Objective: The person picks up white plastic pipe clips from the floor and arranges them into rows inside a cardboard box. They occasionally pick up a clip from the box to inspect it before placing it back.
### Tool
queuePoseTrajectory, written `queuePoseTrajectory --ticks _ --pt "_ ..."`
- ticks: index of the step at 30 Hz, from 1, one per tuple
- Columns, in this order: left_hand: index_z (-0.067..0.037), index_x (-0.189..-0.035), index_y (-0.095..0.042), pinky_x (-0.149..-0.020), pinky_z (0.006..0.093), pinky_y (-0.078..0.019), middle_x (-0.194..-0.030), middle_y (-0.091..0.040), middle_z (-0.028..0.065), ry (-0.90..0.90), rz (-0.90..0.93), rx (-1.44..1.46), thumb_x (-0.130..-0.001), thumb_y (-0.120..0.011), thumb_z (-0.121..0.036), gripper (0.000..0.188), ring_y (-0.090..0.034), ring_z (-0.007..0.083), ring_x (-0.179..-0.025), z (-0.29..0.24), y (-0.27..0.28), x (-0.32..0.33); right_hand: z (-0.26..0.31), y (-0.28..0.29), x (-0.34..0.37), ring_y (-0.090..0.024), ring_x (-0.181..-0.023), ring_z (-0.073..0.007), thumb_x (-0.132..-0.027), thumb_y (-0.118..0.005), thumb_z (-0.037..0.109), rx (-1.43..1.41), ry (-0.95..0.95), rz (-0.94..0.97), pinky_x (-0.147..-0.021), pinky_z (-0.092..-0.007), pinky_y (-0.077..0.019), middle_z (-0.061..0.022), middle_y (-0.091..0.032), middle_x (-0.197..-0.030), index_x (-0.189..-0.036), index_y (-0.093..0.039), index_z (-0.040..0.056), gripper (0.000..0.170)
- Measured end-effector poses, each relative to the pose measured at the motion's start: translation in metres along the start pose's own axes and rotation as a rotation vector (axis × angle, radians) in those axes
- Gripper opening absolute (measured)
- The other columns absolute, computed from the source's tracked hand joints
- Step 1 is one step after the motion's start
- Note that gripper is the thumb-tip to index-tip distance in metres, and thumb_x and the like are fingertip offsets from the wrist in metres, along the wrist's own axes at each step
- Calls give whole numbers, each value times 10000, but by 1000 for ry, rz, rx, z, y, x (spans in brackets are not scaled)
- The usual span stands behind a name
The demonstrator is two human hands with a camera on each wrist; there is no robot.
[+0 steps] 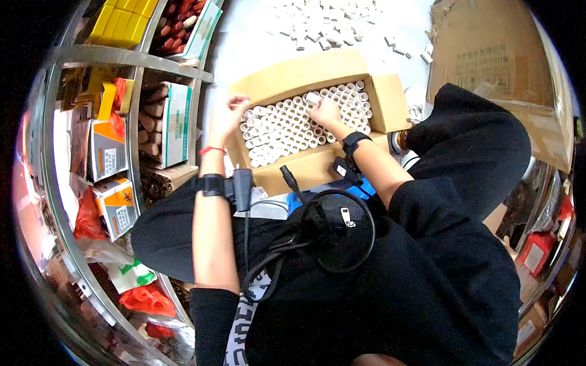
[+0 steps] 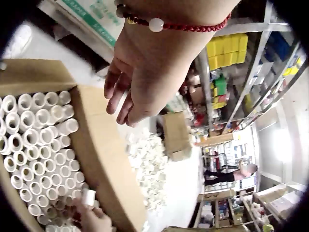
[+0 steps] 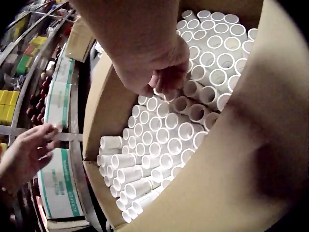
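An open cardboard box (image 1: 292,74) sits in front of the person, filled with short white plastic tubes (image 1: 287,125), most standing on end in rows. The right hand (image 1: 326,113) is over the middle of the box and pinches one white tube (image 2: 89,197) between thumb and fingers. In the right wrist view that hand's fingertips (image 3: 166,82) are low among the tubes, and the tube it holds is hidden. The left hand (image 1: 229,114) hovers by the box's left edge with loosely bent fingers (image 2: 126,108) and nothing in them.
Many loose white pieces (image 1: 323,24) lie on the pale floor beyond the box. A metal shelf (image 1: 131,58) with boxes and red bags stands on the left. On the right is a large cardboard carton (image 1: 488,55). Another person (image 2: 236,175) is far back.
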State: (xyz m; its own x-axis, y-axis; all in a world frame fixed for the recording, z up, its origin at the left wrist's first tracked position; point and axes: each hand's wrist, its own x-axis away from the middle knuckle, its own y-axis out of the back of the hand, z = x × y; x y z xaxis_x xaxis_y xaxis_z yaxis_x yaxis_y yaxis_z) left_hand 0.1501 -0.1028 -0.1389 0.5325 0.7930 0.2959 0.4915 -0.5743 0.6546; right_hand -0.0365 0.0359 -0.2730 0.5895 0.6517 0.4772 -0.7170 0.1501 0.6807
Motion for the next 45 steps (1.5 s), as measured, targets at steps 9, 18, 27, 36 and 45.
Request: queuePoseTrajectory --ticks 9,18,27,36,45 --pt "-13 -994 -552 -808 226 -392 -948 -577 28 -231 -68 109 -842 -499 -127 198 -518 93 -888 -98 130 56 -14 10 -5 -535 -746 -260 -608 -668 177 26 410 -206 -684 -345 -436 -141 -532 -828 -869 -575 28 314" --pt "-85 -1038 -559 -737 190 -401 -971 -589 2 -253 -70 391 -850 -482 -272 276 -540 64 -843 -112 154 67 13 -38 -12 -570 -588 -98 -641 -702 320 -255 224 349 -565 -246 -460 -31 -588 -621 -718 -579 25 329" --pt "-27 -989 -561 -622 153 -392 -878 -594 12 -173 -83 811 -838 -511 -239 265 -531 44 -736 -101 181 79 88 -47 6 -563 -480 -129 -637 -704 312 83 159 281 -535 -256 -465 -77 -590 -544 -591 -605 18 314" --pt "-29 -1017 -547 -667 180 -405 -940 -578 34 -227 -42 823 -840 -499 -241 281 -527 74 -778 -89 184 79 87 -51 9 -509 -474 -65 -727 -636 178 -16 165 366 -462 -199 -410 -19 -575 -552 -715 -646 9 170" --pt "5 -1024 -535 -697 205 -420 -938 -580 62 -130 -73 784 -838 -502 -228 300 -530 92 -797 -100 175 80 65 -70 -7 -553 -544 -89 -736 -604 156 -107 239 426 -510 -223 -449 -47 -603 -640 -779 -621 3 160"
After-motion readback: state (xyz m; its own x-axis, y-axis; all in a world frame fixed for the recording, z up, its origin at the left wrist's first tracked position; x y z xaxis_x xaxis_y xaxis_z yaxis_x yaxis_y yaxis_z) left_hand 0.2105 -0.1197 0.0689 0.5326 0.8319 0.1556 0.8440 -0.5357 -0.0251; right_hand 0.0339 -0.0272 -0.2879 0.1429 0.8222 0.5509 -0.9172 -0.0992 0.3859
